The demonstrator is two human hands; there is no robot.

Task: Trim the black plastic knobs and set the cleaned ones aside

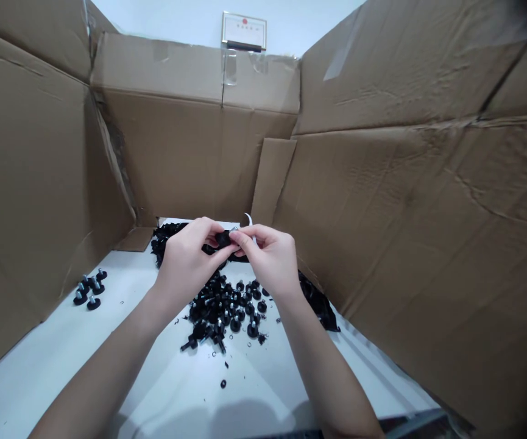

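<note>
My left hand (189,247) pinches a black knob-like part (223,238) between thumb and fingers. At the part's right side, the closed fingertips of my right hand (267,250) hold its short metal end (234,230). A thin white curved strip (248,218) shows just behind my right hand. Below both hands, a loose pile of black parts with metal studs (220,305) lies on the white table (153,378). Several similar studded black parts (93,303) stand grouped at the left of the table.
Tall cardboard walls (190,146) enclose the table at the left, back and right. Black scraps (165,235) lie behind my left hand. A black plastic bag (320,305) rests by the right wall. Small rings and a black bit (223,384) are scattered nearer me.
</note>
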